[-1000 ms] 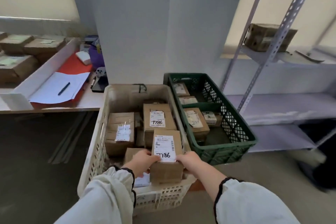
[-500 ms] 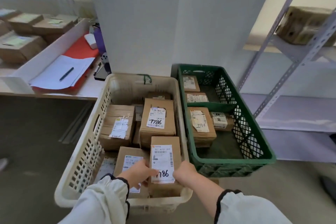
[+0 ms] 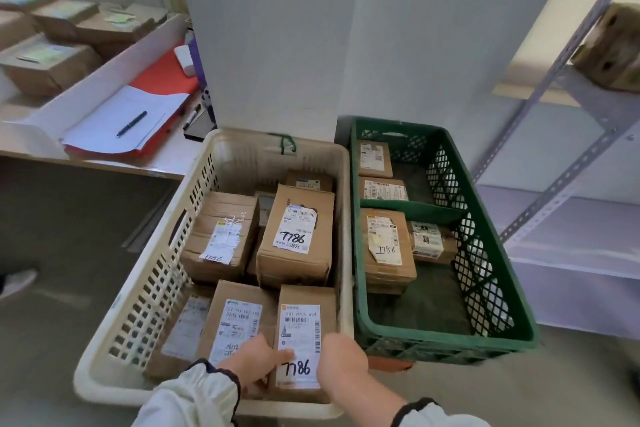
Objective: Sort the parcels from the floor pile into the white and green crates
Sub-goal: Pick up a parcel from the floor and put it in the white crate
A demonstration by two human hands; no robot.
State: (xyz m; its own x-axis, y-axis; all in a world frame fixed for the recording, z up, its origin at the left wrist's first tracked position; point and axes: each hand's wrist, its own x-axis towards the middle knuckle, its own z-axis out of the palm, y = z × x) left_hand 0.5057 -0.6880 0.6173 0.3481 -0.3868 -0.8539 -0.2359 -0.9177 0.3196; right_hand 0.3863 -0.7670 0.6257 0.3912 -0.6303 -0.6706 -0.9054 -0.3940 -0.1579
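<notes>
The left grip (image 3: 254, 362) and right grip (image 3: 341, 359) are clasping the 7786 parcel (image 3: 304, 322), its underside hiding from view. The parcel is sitting deeper in the white crate (image 3: 145, 305) than earlier.

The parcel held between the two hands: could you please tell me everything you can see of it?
The parcel is a brown cardboard box lying flat, label up, in the near right corner of the white crate. Its label bears barcodes, an orange mark and handwritten 7786. The left hand holds its left side, thumb on the label; the right hand grips its right edge. Another labelled box lies alongside.
</notes>
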